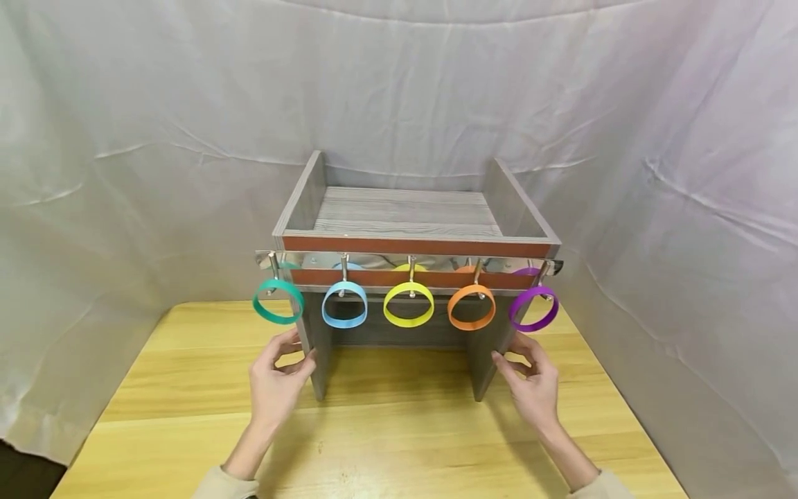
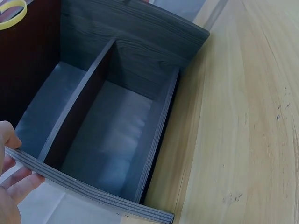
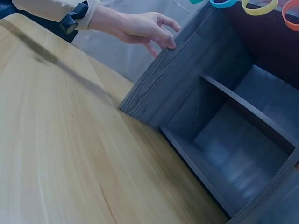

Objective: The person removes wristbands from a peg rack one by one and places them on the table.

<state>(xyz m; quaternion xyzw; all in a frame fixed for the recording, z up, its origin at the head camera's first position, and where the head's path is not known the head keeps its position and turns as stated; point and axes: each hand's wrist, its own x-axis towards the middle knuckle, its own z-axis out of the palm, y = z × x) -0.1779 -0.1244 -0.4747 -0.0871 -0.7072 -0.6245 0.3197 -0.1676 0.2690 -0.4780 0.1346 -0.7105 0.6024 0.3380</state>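
I hold the gray wooden shelf unit at the middle of the tabletop, its lower edges down at the surface (whether its full weight rests there, I cannot tell). My left hand pinches the left side panel between thumb and fingers; my right hand grips the right panel likewise. Across the front, on brown strips, runs a shiny metal rail with five hooks. From my left, they carry a green ring, a light blue ring, a yellow ring, an orange ring and a purple ring.

Only the head view takes in all five rings and the unit's top tray. The wrist views show the inside better, with an inner board crossing between the panels. The left wrist view also catches small dark marks on the tabletop, too blurred to read. The right wrist view shows a black device at my left cuff. Gray-white cloth hangs behind.
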